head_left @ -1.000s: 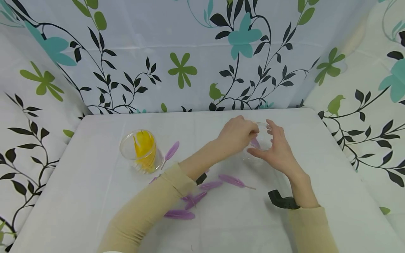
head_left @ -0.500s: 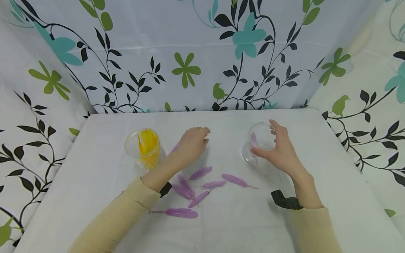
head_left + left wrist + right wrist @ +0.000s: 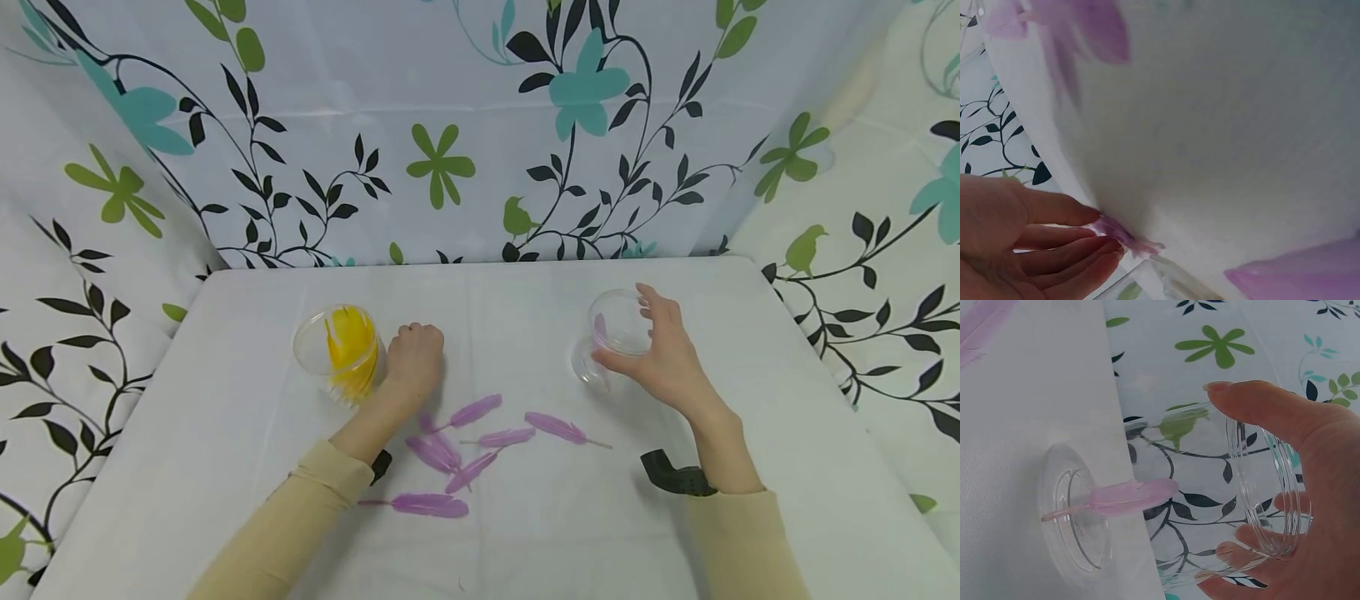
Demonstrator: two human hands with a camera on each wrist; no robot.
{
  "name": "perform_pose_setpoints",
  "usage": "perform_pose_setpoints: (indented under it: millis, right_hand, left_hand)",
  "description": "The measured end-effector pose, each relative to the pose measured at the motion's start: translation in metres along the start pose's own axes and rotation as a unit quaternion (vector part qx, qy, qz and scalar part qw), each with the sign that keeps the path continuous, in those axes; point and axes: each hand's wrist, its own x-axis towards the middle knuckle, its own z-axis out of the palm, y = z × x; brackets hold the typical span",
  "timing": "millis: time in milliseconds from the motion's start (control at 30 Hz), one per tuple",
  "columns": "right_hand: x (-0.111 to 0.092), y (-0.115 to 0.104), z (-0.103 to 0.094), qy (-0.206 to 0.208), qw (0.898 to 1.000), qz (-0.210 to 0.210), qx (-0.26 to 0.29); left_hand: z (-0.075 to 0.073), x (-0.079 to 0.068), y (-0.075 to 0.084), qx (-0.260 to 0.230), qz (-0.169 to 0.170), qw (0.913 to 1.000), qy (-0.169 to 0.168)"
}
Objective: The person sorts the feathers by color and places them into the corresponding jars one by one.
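My left hand (image 3: pixel 416 362) is low over the left side of the table, just right of a clear jar (image 3: pixel 306 348) full of yellow feather-like pieces (image 3: pixel 352 350). In the left wrist view its thumb and fingers pinch a purple feather (image 3: pixel 1116 230), which the hand hides from the head camera. My right hand (image 3: pixel 663 358) is wrapped around the upper part of another clear plastic jar (image 3: pixel 1241 487) that stands on the table. Inside that jar a single purple feather (image 3: pixel 1132 497) leans with its quill at the bottom.
Several purple feathers (image 3: pixel 431 505) lie scattered across the middle of the white table (image 3: pixel 570 533), between the two jars and nearer the front. A patterned curtain (image 3: pixel 300 108) surrounds the table at the back and sides.
My left hand has moved left, from over the right jar to the feather lying beside the yellow-filled jar, and now pinches it. The right hand still holds its jar in place.
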Motion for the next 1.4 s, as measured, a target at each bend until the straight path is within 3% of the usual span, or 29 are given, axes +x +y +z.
perform_pose_setpoints:
  millis: [133,300,433,600,800,933,1067,1300,1400]
  right_hand:
    - [0.000,0.001,0.000,0.001,1.000,-0.002,0.000]
    - [0.001,0.001,0.000,0.004,1.000,-0.004,-0.003]
    - [0.001,0.002,0.000,0.003,1.000,-0.004,-0.004]
    - [0.001,0.001,-0.001,0.004,1.000,-0.005,-0.011]
    - [0.001,0.001,-0.001,0.007,1.000,-0.007,-0.019]
    - [0.001,0.002,0.000,0.004,1.000,-0.006,-0.017]
    - [0.001,0.003,0.000,0.004,1.000,-0.005,-0.015]
    - [0.001,0.002,0.000,0.004,1.000,-0.004,-0.013]
    - [0.001,0.002,0.000,0.004,1.000,-0.001,-0.011]
  left_hand:
    - [0.003,0.001,0.001,-0.007,0.012,0.9998,-0.010]
    - [0.005,0.001,0.003,0.014,0.035,0.9991,0.021]
    - [0.002,0.004,0.003,0.006,0.027,0.9991,0.032]
    - [-0.013,0.006,-0.001,-0.056,0.017,0.9982,0.015]
    - [-0.043,0.007,0.000,-0.135,0.047,0.9885,0.049]
    - [-0.063,0.013,0.010,-0.202,0.059,0.9766,0.046]
    - [-0.085,0.021,0.030,-0.274,0.081,0.9574,0.043]
    - [-0.125,0.034,0.076,-0.363,0.148,0.9123,0.118]
    - [-0.137,0.040,0.095,-0.381,0.169,0.8984,0.138]
